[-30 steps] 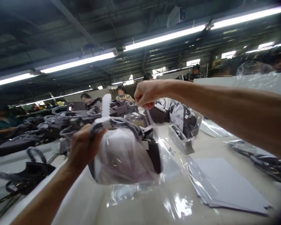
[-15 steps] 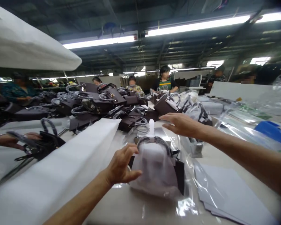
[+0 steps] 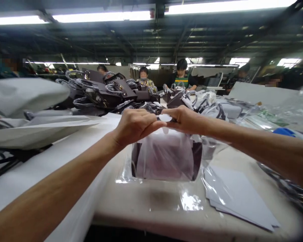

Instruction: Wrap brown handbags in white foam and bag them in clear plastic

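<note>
A dark handbag in a clear plastic bag (image 3: 166, 158) stands upright on the pale table (image 3: 151, 205) in front of me. My left hand (image 3: 135, 125) and my right hand (image 3: 185, 119) meet over its top, both closed on the gathered top of the plastic. A white tag or foam strip (image 3: 165, 118) shows between my two hands. The handbag's handle is hidden under my hands.
A stack of grey sheets (image 3: 238, 198) lies to the right of the bag. White foam sheets (image 3: 27, 131) cover the left side. A pile of dark handbags with wrapped handles (image 3: 108, 95) fills the back. Several people (image 3: 181, 78) sit behind it. Plastic-wrapped goods (image 3: 252, 112) lie at the right.
Both hands were open and apart over the bag; now they have come together and closed on its top. The bag stands straighter, and the view has shifted right.
</note>
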Available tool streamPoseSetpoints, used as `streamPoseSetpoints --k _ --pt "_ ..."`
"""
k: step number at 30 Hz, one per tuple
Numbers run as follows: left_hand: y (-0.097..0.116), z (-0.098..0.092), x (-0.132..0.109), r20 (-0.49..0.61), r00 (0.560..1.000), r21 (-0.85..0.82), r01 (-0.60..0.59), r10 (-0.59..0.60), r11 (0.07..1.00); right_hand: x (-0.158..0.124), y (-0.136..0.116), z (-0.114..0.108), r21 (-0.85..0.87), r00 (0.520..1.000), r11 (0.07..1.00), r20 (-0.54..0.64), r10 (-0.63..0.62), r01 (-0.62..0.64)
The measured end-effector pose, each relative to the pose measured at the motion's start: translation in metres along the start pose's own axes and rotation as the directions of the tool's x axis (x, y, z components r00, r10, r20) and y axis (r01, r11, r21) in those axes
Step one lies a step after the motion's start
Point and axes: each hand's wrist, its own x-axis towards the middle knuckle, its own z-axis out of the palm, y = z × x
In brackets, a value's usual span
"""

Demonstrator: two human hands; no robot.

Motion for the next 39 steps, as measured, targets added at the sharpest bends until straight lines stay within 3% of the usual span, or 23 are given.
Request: streamPoseSetpoints --k 4,9,14,16,18,19,21,23,25,26,27,29,30,32,33,34,35,36,39 --pt "0.007 -0.011 0.012 0.0 0.984 -0.042 0.177 -0.177 0.983 -0.011 -0.007 -0.012 -0.195 0.993 0.976 0.092 -0.08 0.097" --pt "0.019 -0.019 0.017 -0.018 0.946 -0.168 0.316 -0.324 0.934 -0.012 -0.002 -0.02 -0.186 0.973 0.981 0.211 0.098 -0.059" --pt "0.013 -0.013 0.014 0.161 0.929 -0.202 0.363 -0.335 0.91 -0.008 0.0 -0.019 -0.141 0.972 0.987 0.211 0.105 -0.076" --pt "0.011 -0.008 0.005 0.25 0.899 -0.262 0.42 -0.36 0.869 -0.013 -0.003 -0.012 -0.046 0.94 0.989 0.306 0.149 -0.141" --pt "0.012 -0.001 -0.01 0.33 0.81 -0.344 0.581 -0.484 0.738 -0.023 -0.009 -0.003 0.059 0.867 0.971 0.466 0.177 -0.23" --pt "0.015 0.002 -0.019 0.355 0.733 -0.368 0.68 -0.58 0.634 -0.031 -0.014 0.0 0.078 0.831 0.964 0.527 0.177 -0.255" --pt "0.022 0.011 -0.039 0.372 0.528 -0.378 0.838 -0.764 0.395 -0.048 -0.023 0.003 0.072 0.799 0.964 0.578 0.169 -0.256" --pt "0.034 0.02 -0.061 0.422 0.392 -0.358 0.9 -0.817 0.247 -0.068 -0.03 -0.001 0.084 0.838 0.962 0.515 0.182 -0.261" --pt "0.047 0.029 -0.08 0.548 0.34 -0.396 0.91 -0.765 0.121 -0.088 -0.028 -0.01 0.095 0.903 0.94 0.325 0.282 -0.328" --pt "0.053 0.034 -0.087 0.613 0.331 -0.449 0.893 -0.717 0.029 -0.097 -0.024 -0.015 0.067 0.908 0.919 0.199 0.369 -0.388" --pt "0.058 0.038 -0.093 0.664 0.33 -0.497 0.865 -0.671 -0.066 -0.106 -0.017 -0.019 0.021 0.88 0.883 0.087 0.466 -0.47" --pt "0.065 0.046 -0.098 0.717 0.316 -0.543 0.812 -0.621 -0.214 -0.12 0.002 -0.024 -0.062 0.758 0.756 -0.002 0.652 -0.651" --pt "0.068 0.049 -0.098 0.723 0.305 -0.547 0.801 -0.62 -0.244 -0.125 0.012 -0.026 -0.065 0.677 0.678 0.033 0.735 -0.733" --pt "0.073 0.055 -0.096 0.708 0.299 -0.538 0.815 -0.64 -0.214 -0.132 0.028 -0.025 0.019 0.504 0.51 0.194 0.842 -0.86" --pt "0.075 0.058 -0.095 0.692 0.306 -0.541 0.819 -0.654 -0.189 -0.134 0.034 -0.024 0.072 0.441 0.439 0.278 0.853 -0.895" --pt "0.077 0.06 -0.094 0.664 0.312 -0.553 0.816 -0.679 -0.166 -0.136 0.037 -0.023 0.124 0.408 0.39 0.339 0.848 -0.912" --pt "0.079 0.061 -0.094 0.632 0.31 -0.566 0.81 -0.71 -0.151 -0.139 0.039 -0.022 0.179 0.409 0.368 0.364 0.837 -0.912" --pt "0.081 0.062 -0.096 0.595 0.288 -0.579 0.801 -0.75 -0.151 -0.143 0.038 -0.021 0.232 0.443 0.381 0.355 0.824 -0.895" --pt "0.082 0.064 -0.104 0.495 0.143 -0.624 0.745 -0.857 -0.236 -0.158 0.027 -0.025 0.333 0.643 0.571 0.168 0.747 -0.75"
